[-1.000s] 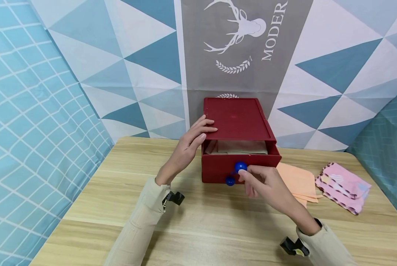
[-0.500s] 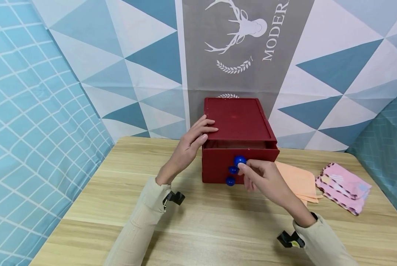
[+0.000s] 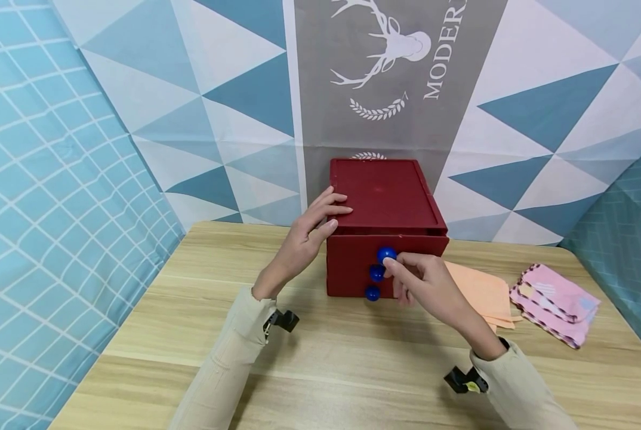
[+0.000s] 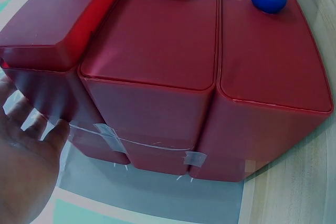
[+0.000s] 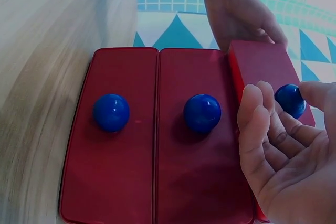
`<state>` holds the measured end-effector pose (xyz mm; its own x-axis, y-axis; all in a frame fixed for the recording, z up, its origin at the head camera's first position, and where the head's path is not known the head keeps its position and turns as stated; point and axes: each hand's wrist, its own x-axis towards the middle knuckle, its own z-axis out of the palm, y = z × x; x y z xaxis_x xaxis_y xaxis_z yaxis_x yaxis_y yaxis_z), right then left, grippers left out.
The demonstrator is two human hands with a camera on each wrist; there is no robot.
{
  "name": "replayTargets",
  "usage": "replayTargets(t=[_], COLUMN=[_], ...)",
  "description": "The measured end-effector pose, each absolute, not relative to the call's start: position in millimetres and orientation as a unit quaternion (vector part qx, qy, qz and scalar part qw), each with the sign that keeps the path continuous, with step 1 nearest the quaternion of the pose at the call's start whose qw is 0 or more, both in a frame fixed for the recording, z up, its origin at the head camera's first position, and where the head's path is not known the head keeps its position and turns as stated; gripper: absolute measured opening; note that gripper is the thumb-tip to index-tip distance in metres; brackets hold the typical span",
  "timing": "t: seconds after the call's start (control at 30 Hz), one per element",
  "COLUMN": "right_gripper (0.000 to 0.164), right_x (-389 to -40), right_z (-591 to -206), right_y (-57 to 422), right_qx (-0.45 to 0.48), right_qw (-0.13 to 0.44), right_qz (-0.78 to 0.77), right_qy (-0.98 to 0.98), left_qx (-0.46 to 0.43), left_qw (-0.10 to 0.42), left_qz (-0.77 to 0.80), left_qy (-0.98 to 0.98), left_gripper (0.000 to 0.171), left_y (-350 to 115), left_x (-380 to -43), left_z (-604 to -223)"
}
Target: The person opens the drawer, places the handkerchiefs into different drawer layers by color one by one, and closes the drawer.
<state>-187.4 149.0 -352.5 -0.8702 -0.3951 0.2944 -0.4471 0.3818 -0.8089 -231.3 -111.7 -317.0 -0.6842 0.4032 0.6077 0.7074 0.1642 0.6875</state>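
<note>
A dark red cabinet [image 3: 379, 191] with three stacked drawers stands against the back wall. Its top drawer [image 3: 353, 246] sticks out slightly, leaving a thin dark gap below the lid; the drawer's inside is hidden. My right hand [image 3: 428, 286] pinches the top drawer's round blue knob [image 3: 387, 253] between thumb and finger. Flat on the cabinet's top left edge rests my left hand [image 3: 307, 233], its fingers extended over the lid. In the right wrist view, the middle knob [image 5: 202, 113] and bottom knob [image 5: 111, 113] sit on drawers that are flush.
Right of the cabinet lies a peach cloth [image 3: 478, 289], partly behind my right hand. Farther right is a folded pink cloth [image 3: 557, 304] with a striped edge. Both lie on the wooden table [image 3: 342, 370]. A patterned wall covering [image 3: 234, 119] rises directly behind.
The top drawer has slid back into the cabinet, covering the pale cloth that showed inside. My right hand moved inward with the knob; my left hand stayed in place.
</note>
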Motion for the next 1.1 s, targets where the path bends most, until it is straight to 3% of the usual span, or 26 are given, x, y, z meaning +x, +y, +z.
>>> replayTargets(t=[1.1], right_gripper=[0.037], right_x=[-199.1], right_z=[-349.2], right_y=[148.1], right_qx=[0.214], right_qw=[0.001], right_qz=[0.519], right_qy=[-0.827], left_qx=[-0.373], left_qw=[0.149], left_qz=[-0.527], left_qy=[-0.749], left_gripper=[0.032], left_y=[-111.3], left_x=[-232.1], left_z=[-317.1])
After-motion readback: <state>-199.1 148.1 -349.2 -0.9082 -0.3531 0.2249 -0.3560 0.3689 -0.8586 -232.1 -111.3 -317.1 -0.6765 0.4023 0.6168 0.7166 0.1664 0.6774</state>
